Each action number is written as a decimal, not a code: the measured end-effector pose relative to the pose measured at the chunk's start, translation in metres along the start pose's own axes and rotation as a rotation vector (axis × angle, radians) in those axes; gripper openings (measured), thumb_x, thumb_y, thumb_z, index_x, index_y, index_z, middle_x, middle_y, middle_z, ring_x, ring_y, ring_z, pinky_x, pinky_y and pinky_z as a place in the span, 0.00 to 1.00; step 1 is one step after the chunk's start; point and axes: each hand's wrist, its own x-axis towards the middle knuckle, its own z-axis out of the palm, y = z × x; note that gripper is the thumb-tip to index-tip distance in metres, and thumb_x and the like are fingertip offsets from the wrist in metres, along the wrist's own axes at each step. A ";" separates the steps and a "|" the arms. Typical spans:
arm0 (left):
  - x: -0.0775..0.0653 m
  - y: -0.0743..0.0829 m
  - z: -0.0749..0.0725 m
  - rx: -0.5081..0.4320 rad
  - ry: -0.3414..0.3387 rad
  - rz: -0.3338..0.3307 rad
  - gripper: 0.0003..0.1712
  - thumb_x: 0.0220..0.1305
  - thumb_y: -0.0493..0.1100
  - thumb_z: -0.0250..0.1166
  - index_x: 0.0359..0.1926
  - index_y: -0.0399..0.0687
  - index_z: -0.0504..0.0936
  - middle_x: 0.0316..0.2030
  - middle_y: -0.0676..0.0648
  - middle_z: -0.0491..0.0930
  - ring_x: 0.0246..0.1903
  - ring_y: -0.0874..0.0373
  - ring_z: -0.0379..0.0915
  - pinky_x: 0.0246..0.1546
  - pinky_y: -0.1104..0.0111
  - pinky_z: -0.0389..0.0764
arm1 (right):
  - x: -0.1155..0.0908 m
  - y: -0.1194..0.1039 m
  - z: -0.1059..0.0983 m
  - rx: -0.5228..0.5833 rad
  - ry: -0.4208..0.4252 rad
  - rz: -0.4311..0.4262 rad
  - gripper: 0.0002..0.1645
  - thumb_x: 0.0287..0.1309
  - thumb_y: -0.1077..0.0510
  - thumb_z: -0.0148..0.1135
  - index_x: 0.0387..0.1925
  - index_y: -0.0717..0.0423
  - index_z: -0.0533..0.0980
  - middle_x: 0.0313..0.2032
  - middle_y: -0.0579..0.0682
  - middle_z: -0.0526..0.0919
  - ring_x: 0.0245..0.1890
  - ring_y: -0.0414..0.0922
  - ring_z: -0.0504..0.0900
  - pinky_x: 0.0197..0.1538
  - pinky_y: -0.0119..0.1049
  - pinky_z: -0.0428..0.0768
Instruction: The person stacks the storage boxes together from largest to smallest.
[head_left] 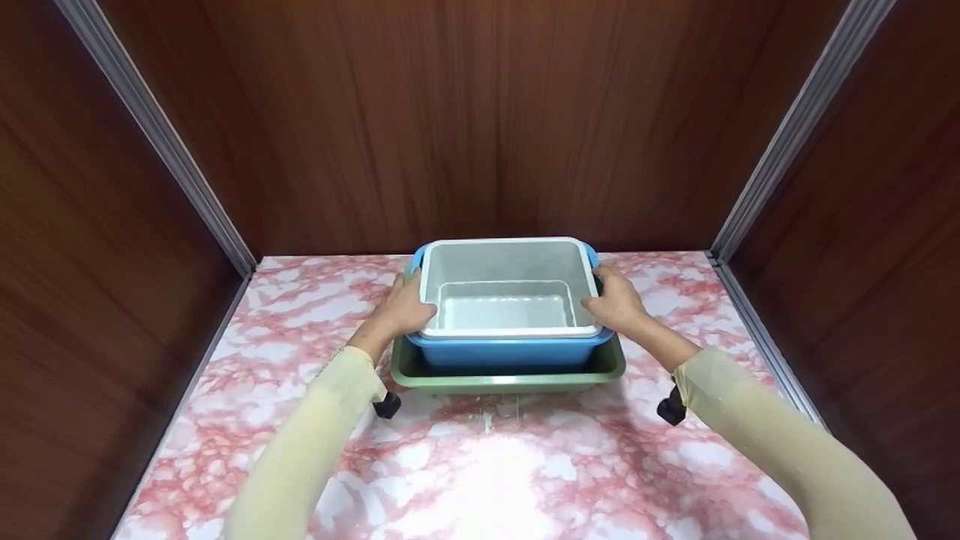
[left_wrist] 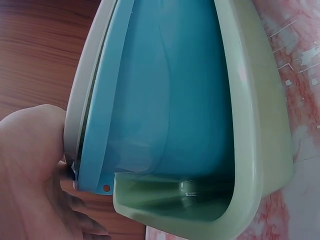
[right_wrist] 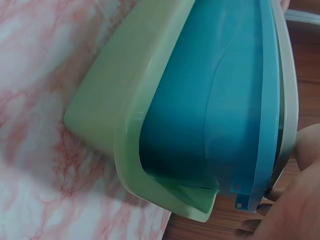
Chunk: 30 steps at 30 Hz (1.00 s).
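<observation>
Three rectangular plastic basins are nested one in another. The white basin [head_left: 506, 332] is innermost, the blue basin [head_left: 502, 354] sits around it, and the green basin [head_left: 510, 387] is outermost on the table. In both wrist views the blue rim stands well above the green one. My left hand [head_left: 405, 306] grips the left side of the white basin, thumb over its rim and fingers outside by the blue rim. On the opposite side my right hand [head_left: 619, 301] holds the white rim the same way. Fingers beneath the rims are partly hidden.
The table [head_left: 315, 420] has a red and white marbled top. Dark wood panels [head_left: 480, 135] stand at the back and both sides, with metal strips [head_left: 780, 142] at the corners. A small whitish mark [head_left: 487, 420] shows on the tabletop before the basins.
</observation>
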 end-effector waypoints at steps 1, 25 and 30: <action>0.000 -0.001 0.000 -0.001 -0.006 0.000 0.47 0.65 0.50 0.55 0.77 0.45 0.40 0.74 0.34 0.38 0.73 0.41 0.34 0.66 0.44 0.50 | 0.000 0.000 0.001 0.000 -0.003 -0.002 0.38 0.52 0.64 0.64 0.64 0.74 0.63 0.63 0.68 0.66 0.62 0.61 0.66 0.64 0.54 0.62; 0.007 -0.002 -0.013 0.006 -0.025 -0.042 0.48 0.68 0.70 0.44 0.78 0.55 0.36 0.76 0.41 0.39 0.73 0.43 0.35 0.66 0.41 0.44 | 0.011 -0.014 -0.005 -0.229 0.044 -0.223 0.40 0.55 0.59 0.65 0.64 0.75 0.61 0.62 0.73 0.66 0.60 0.66 0.68 0.62 0.57 0.64; 0.020 0.009 -0.027 0.104 0.073 -0.022 0.49 0.67 0.72 0.42 0.78 0.56 0.37 0.75 0.41 0.41 0.72 0.38 0.32 0.66 0.40 0.36 | 0.024 -0.030 -0.023 -0.327 -0.018 -0.220 0.43 0.59 0.54 0.64 0.69 0.69 0.58 0.69 0.71 0.55 0.68 0.69 0.54 0.67 0.60 0.53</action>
